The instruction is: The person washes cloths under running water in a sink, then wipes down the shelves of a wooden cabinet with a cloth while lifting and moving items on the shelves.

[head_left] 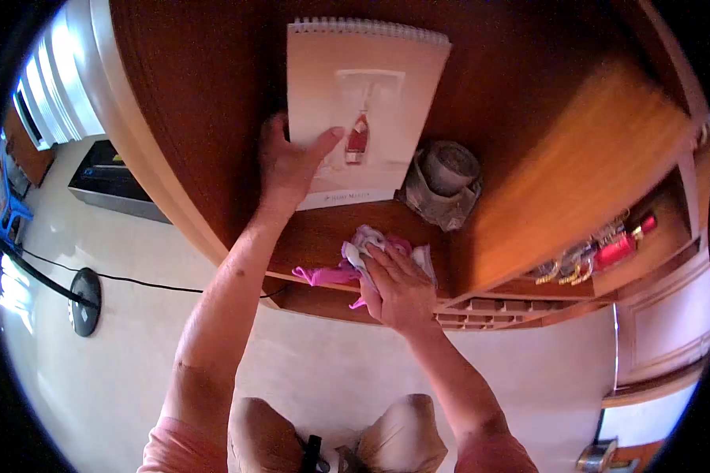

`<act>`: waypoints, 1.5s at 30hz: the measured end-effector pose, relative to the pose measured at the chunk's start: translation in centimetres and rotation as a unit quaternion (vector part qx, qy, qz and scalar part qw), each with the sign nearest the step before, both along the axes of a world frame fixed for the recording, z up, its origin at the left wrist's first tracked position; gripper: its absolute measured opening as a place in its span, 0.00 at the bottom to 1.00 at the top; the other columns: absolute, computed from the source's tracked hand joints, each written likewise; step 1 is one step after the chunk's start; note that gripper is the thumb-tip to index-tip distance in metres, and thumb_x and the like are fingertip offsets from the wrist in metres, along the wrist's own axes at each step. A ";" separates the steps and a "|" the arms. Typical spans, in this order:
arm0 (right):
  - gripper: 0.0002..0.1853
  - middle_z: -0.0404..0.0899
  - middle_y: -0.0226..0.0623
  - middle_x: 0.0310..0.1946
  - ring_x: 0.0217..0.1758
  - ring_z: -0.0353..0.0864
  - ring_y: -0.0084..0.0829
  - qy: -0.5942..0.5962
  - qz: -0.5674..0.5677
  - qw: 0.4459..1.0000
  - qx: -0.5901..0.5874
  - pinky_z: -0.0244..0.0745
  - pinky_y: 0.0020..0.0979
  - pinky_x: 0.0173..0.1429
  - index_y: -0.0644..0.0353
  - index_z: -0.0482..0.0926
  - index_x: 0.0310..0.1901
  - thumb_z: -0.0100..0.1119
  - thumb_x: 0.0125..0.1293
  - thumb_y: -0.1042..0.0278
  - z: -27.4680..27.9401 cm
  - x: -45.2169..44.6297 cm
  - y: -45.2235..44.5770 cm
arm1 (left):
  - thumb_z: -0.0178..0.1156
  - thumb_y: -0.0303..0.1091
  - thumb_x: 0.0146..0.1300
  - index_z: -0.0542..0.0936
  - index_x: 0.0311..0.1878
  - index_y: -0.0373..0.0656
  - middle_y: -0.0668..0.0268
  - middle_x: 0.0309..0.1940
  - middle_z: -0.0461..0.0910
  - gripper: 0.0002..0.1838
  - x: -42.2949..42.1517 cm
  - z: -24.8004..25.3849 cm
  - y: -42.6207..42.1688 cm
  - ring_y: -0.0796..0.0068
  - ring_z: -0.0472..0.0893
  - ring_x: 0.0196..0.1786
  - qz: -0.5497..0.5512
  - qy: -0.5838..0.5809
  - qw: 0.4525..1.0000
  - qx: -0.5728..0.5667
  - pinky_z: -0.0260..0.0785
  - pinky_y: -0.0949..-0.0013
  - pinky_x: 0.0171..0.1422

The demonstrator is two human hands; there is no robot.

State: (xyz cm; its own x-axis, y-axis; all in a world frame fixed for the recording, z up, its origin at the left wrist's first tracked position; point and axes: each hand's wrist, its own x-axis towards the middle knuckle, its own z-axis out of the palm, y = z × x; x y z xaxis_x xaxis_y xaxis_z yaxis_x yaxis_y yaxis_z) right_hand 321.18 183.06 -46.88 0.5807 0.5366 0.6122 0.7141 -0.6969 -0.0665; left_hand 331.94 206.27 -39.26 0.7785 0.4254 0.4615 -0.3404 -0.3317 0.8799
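Note:
A spiral-bound calendar with a bottle picture stands on the wooden shelf. My left hand grips its lower left edge, thumb on the front, fingers behind. My right hand presses a pink and white cloth onto the shelf near its front edge, below the calendar. Just right of the calendar's lower corner sits a grey, round-topped object, rough in look.
Red and gold items lie in a compartment at the right. A black box and a round black stand base with a cable are on the floor at the left. Small wooden slots show beneath the shelf.

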 end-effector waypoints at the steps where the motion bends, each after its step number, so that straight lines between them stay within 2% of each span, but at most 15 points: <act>1: 0.16 0.84 0.38 0.55 0.59 0.82 0.40 -0.009 0.000 1.000 0.011 0.76 0.40 0.65 0.58 0.85 0.50 0.60 0.65 0.60 0.0 -0.1 0.0 | 0.78 0.43 0.54 0.77 0.55 0.35 0.59 0.46 0.85 0.31 -0.1 0.0 -0.2 0.70 0.83 0.45 -0.019 -0.008 0.999 -0.043 0.76 0.66 0.52; 4: 0.14 0.86 0.38 0.53 0.58 0.84 0.40 -0.026 -0.002 0.999 0.038 0.78 0.38 0.64 0.59 0.86 0.48 0.61 0.64 0.62 0.4 -0.5 -0.1 | 0.76 0.38 0.57 0.82 0.51 0.36 0.62 0.45 0.86 0.23 -1.0 0.6 -0.5 0.74 0.82 0.46 -0.070 0.009 0.990 -0.124 0.74 0.67 0.54; 10: 0.15 0.84 0.37 0.55 0.62 0.81 0.39 -0.001 -0.010 1.000 0.012 0.76 0.38 0.65 0.58 0.84 0.50 0.61 0.64 0.63 0.9 -0.9 -0.1 | 0.74 0.33 0.61 0.83 0.50 0.38 0.68 0.43 0.85 0.17 -4.7 2.2 -2.9 0.81 0.80 0.42 -0.094 -0.190 0.948 -0.238 0.72 0.75 0.49; 14: 0.18 0.81 0.39 0.58 0.64 0.77 0.41 0.031 -0.026 0.999 0.009 0.72 0.41 0.68 0.59 0.82 0.54 0.61 0.65 0.60 1.8 -1.3 0.2 | 0.73 0.31 0.62 0.83 0.48 0.38 0.70 0.41 0.85 0.14 -10.2 4.5 -3.4 0.83 0.80 0.41 -0.033 -0.204 0.959 -0.193 0.71 0.77 0.48; 15: 0.19 0.80 0.40 0.59 0.64 0.76 0.41 0.042 -0.032 0.998 0.015 0.70 0.42 0.69 0.60 0.82 0.55 0.61 0.65 0.60 2.1 -1.6 0.4 | 0.71 0.24 0.62 0.82 0.48 0.35 0.68 0.43 0.85 0.12 -11.4 4.6 -3.4 0.83 0.80 0.43 -0.037 -0.214 0.955 -0.200 0.72 0.77 0.50; 17: 0.21 0.75 0.44 0.64 0.67 0.72 0.44 0.058 -0.057 0.997 -0.005 0.66 0.47 0.71 0.61 0.78 0.59 0.56 0.69 0.59 0.9 -1.5 0.9 | 0.71 0.26 0.62 0.82 0.48 0.36 0.68 0.43 0.85 0.13 -14.9 4.6 -3.2 0.82 0.80 0.43 -0.014 -0.194 0.958 -0.211 0.72 0.77 0.50; 21: 0.25 0.66 0.51 0.69 0.70 0.65 0.52 0.022 -0.141 0.987 -0.070 0.60 0.53 0.74 0.66 0.72 0.65 0.48 0.73 0.57 -0.4 0.8 4.5 | 0.70 0.24 0.62 0.82 0.48 0.36 0.66 0.43 0.84 0.12 -23.7 1.7 -0.1 0.79 0.81 0.43 0.090 -0.142 0.962 -0.215 0.74 0.74 0.50; 23: 0.27 0.63 0.57 0.70 0.71 0.62 0.57 0.065 -0.136 0.988 -0.034 0.55 0.54 0.75 0.71 0.68 0.67 0.45 0.73 0.60 -0.3 2.8 6.6 | 0.68 0.29 0.66 0.80 0.47 0.38 0.71 0.35 0.81 0.11 -27.6 -1.3 2.6 0.87 0.75 0.33 0.177 -0.101 0.955 -0.214 0.67 0.79 0.35; 25: 0.27 0.63 0.57 0.69 0.72 0.62 0.57 0.082 -0.162 0.983 -0.019 0.53 0.55 0.75 0.71 0.69 0.66 0.46 0.72 0.61 -0.9 5.4 8.6 | 0.68 0.31 0.66 0.78 0.48 0.38 0.71 0.33 0.80 0.12 -31.9 -4.7 5.7 0.88 0.73 0.31 0.188 -0.103 0.958 -0.191 0.66 0.81 0.33; 32: 0.26 0.66 0.64 0.64 0.66 0.65 0.57 0.130 -0.206 0.969 0.032 0.56 0.57 0.71 0.70 0.73 0.63 0.51 0.66 0.65 -0.3 11.7 16.2 | 0.63 0.35 0.70 0.74 0.55 0.35 0.61 0.46 0.80 0.17 -43.8 -7.6 8.5 0.73 0.79 0.45 0.277 -0.035 0.942 -0.187 0.74 0.69 0.51; 35: 0.23 0.69 0.60 0.63 0.64 0.66 0.56 0.124 -0.169 0.970 0.125 0.57 0.54 0.71 0.72 0.77 0.58 0.52 0.65 0.65 -2.7 14.2 20.3 | 0.64 0.35 0.69 0.72 0.58 0.34 0.59 0.49 0.80 0.20 -46.8 -9.5 8.8 0.69 0.80 0.48 0.331 -0.013 0.920 -0.209 0.75 0.66 0.55; 38: 0.18 0.76 0.48 0.55 0.61 0.71 0.52 0.094 -0.128 0.987 0.009 0.65 0.53 0.61 0.62 0.81 0.53 0.50 0.69 0.61 -1.3 13.6 20.3 | 0.65 0.35 0.68 0.71 0.58 0.33 0.58 0.49 0.80 0.22 -47.9 -10.6 8.4 0.68 0.81 0.48 0.293 -0.019 0.931 -0.215 0.75 0.65 0.56; 41: 0.18 0.75 0.44 0.61 0.64 0.70 0.45 0.245 -0.038 0.969 0.014 0.63 0.48 0.70 0.60 0.80 0.57 0.53 0.68 0.66 1.0 9.3 17.4 | 0.68 0.34 0.65 0.73 0.55 0.34 0.59 0.47 0.81 0.21 -47.7 -10.7 8.2 0.70 0.81 0.47 0.239 -0.012 0.947 -0.214 0.75 0.67 0.54; 43: 0.16 0.75 0.41 0.62 0.64 0.72 0.42 0.138 0.099 0.985 -0.023 0.66 0.48 0.69 0.54 0.82 0.56 0.54 0.67 0.70 -0.2 7.0 15.0 | 0.71 0.32 0.60 0.76 0.49 0.35 0.62 0.44 0.82 0.18 -45.5 -9.5 6.8 0.75 0.80 0.45 0.252 -0.029 0.938 -0.236 0.75 0.71 0.51; 45: 0.16 0.77 0.37 0.61 0.63 0.74 0.39 0.187 0.027 0.979 -0.080 0.68 0.46 0.68 0.52 0.82 0.56 0.51 0.71 0.70 2.9 5.8 12.2 | 0.70 0.36 0.63 0.75 0.53 0.35 0.61 0.46 0.82 0.21 -45.2 -10.3 7.2 0.73 0.80 0.46 0.241 -0.018 0.946 -0.218 0.75 0.68 0.53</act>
State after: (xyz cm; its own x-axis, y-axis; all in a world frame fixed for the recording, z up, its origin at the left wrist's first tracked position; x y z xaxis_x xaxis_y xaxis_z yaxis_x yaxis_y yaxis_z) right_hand 326.99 195.29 -43.99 0.7158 0.6449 0.2678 0.6972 -0.6815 -0.2225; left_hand 286.71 213.45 -49.56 0.4335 0.8822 0.1837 -0.2741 -0.0650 0.9595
